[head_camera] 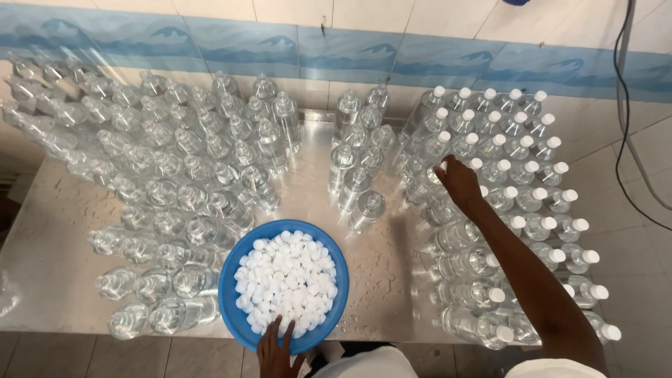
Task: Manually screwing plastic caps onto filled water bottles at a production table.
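1. View from above: a steel tabletop (42,231), wet w/ droplets, set against a tiled wall w/ a blue wave band (280,45).
2. At 6 o'clock, a blue bowl (231,294) heaped w/ white caps (287,280).
3. Left hand (275,350) rests on the bowl's near edge, fingers spread wide over the caps; can't tell if it grips one.
4. Right hand (458,182) reaches to approx. 1 o'clock, fingers curled down onto a bottle top; a bit of white shows at the fingertips, prob. a cap.
5. Capped bottles (532,168): clear, filled, white tops, packed in rows from 1 to 4 o'clock.
6. Uncapped bottles (175,161): big group from 9 to 11 o'clock, no tops.
7. Small middle cluster (357,161) at 12 o'clock, also open.
8. Progress, judging by counts: under half capped; left group & middle cluster not yet done; bowl still well stocked.
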